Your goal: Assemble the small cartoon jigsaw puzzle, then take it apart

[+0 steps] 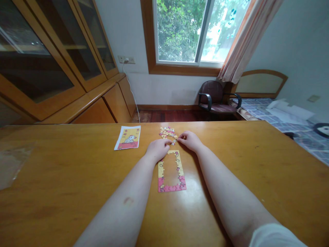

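Observation:
A jigsaw border (171,188) lies on the table, yellow at the top and pink at the bottom, with bare wood inside it. Just beyond its top edge, my left hand (158,149) is closed, fingertips at small puzzle pieces (173,141). My right hand (190,140) comes in from the other side, thumb and fingers pinched at the same small cluster. The exact grip on each piece is too small to make out. Behind the fingers lies a loose pile of yellow, pink and white puzzle pieces (167,131). Left of the pile is a picture card (128,138) showing a white cartoon animal.
The wooden table (231,178) spans the foreground, with a clear plastic bag (12,164) at its left. Beyond its far edge stand a glass-door cabinet (77,79), a dark armchair (216,97) and a bed (280,113) under a window (180,31).

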Demonstrator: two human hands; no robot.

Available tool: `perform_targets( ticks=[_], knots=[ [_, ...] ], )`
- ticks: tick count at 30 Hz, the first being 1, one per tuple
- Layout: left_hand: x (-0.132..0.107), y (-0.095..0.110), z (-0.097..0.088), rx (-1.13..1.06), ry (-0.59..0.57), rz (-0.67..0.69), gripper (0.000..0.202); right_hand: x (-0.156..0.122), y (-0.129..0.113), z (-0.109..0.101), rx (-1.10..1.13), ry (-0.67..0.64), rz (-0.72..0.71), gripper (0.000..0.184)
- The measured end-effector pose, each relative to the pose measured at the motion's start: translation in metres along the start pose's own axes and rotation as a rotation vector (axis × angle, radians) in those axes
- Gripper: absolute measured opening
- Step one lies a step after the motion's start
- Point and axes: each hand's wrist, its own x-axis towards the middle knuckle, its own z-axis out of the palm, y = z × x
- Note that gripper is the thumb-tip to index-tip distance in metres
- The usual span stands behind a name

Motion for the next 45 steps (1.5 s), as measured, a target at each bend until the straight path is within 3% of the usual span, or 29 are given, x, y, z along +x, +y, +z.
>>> perform_targets(
  ticks=[8,13,17,21,25,33,39,45],
  knots=[
    [-0.002,0.003,-0.002,-0.052,0.022,-0.072,0.038,0.003,0.009,-0.004,-0.178,0.266,0.119,0.017],
    [-0.002,0.004,-0.003,-0.071,0.032,-0.064,0.037,0.001,0.003,-0.003,-0.224,0.169,0.089,0.018],
    [-0.003,0.005,-0.005,-0.085,0.022,-0.075,0.035,-0.001,-0.004,0.000,-0.154,0.166,-0.057,0.024],
    [-0.003,0.006,-0.007,-0.078,0.016,-0.078,0.035,0.001,-0.006,0.006,-0.173,0.047,-0.159,0.030],
    [-0.003,0.007,-0.007,-0.073,0.014,-0.081,0.035,0.003,-0.005,0.009,-0.190,0.010,-0.151,0.022],
    [-0.002,0.005,-0.005,-0.084,0.007,-0.085,0.033,-0.001,-0.009,0.000,-0.219,0.141,-0.006,0.022],
    [-0.001,0.003,-0.003,-0.059,0.009,-0.048,0.033,-0.002,-0.012,0.004,-0.138,0.062,-0.185,0.025],
    [-0.001,0.005,-0.003,-0.049,-0.005,-0.042,0.034,0.000,-0.006,0.002,-0.156,0.115,-0.036,0.028]
  ],
)
